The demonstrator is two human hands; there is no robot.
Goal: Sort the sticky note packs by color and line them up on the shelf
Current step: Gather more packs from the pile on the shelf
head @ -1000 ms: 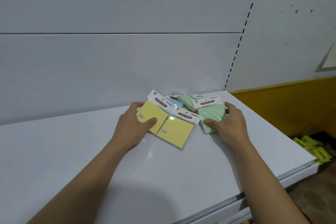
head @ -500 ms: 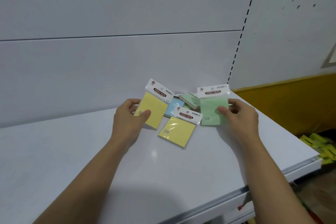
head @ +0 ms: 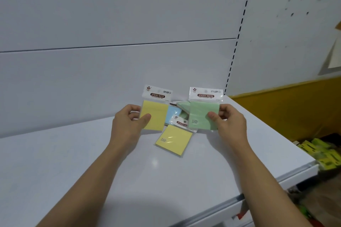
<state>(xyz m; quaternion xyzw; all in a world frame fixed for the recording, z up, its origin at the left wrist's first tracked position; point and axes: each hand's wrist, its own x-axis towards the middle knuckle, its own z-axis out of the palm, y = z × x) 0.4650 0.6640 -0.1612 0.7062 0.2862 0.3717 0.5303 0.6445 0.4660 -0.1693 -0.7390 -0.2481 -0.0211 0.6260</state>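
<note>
Your left hand (head: 129, 125) pinches a yellow pack (head: 154, 114) by its left edge, thumb on the front, holding it upright above the shelf (head: 92, 162). It is a clear sleeve with a white "STICKY NOTE" header. At its 3 o'clock a blue pack (head: 172, 116) lies largely covered. At 6 o'clock from that, a second yellow pack (head: 174, 140) lies flat and tilted. A lying green pack (head: 182, 106) shows only a corner behind the held green pack (head: 202, 114), which your right hand (head: 228, 123) pinches upright by its right edge. The small print is unreadable. You can count two yellow, one blue, two green.
</note>
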